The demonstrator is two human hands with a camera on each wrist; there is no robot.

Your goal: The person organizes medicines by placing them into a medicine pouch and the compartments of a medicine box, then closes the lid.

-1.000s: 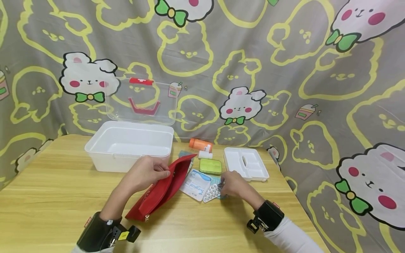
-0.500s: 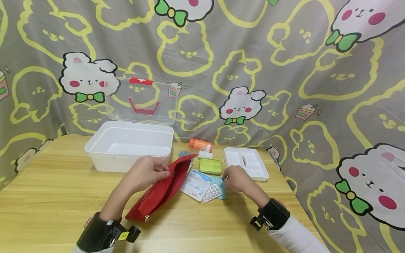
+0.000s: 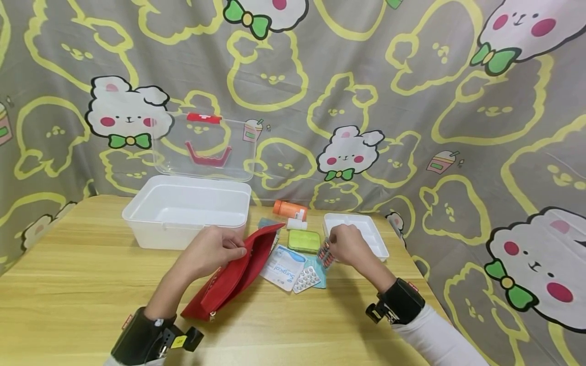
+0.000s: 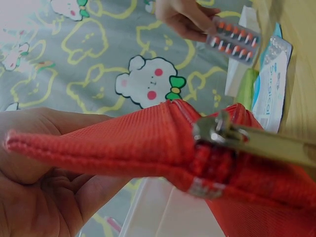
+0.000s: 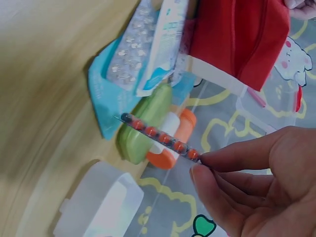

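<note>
Capsule blister (image 3: 326, 253) and red pouch (image 3: 229, 282), both in hand

Right hand (image 3: 347, 245): thumb and fingertips closed together on one edge of the capsule blister, whose pills are orange-red and dark; pack held tilted above the counter (image 3: 91, 284), just beside the tray.

Left hand (image 3: 217, 250): thumb and fingers pinched on the upper edge of the red pouch; pouch zipped type, mouth gaping, leaning before the white box.

Between the hands, overlapping: one white packet (image 3: 283, 267) printed "Surgical"; one silver blister (image 3: 305, 279) of round pills, lying partly over a teal packet (image 3: 322, 277).

Behind these: one green case (image 3: 304, 241), lid shut; one small white cylinder (image 3: 296, 223); one orange bottle (image 3: 290, 209), on its side.

Right: one white tray (image 3: 373, 237), compartmented, partly hidden by the right hand.

Left: one white box (image 3: 148, 229), deep, uncovered; its clear lid (image 3: 171, 162) upright at the back, red handle (image 3: 208, 156) and red clasp (image 3: 204, 118) fitted.

Backdrop: grey cloth (image 3: 293, 122), rabbit and yellow-outline print.
</note>
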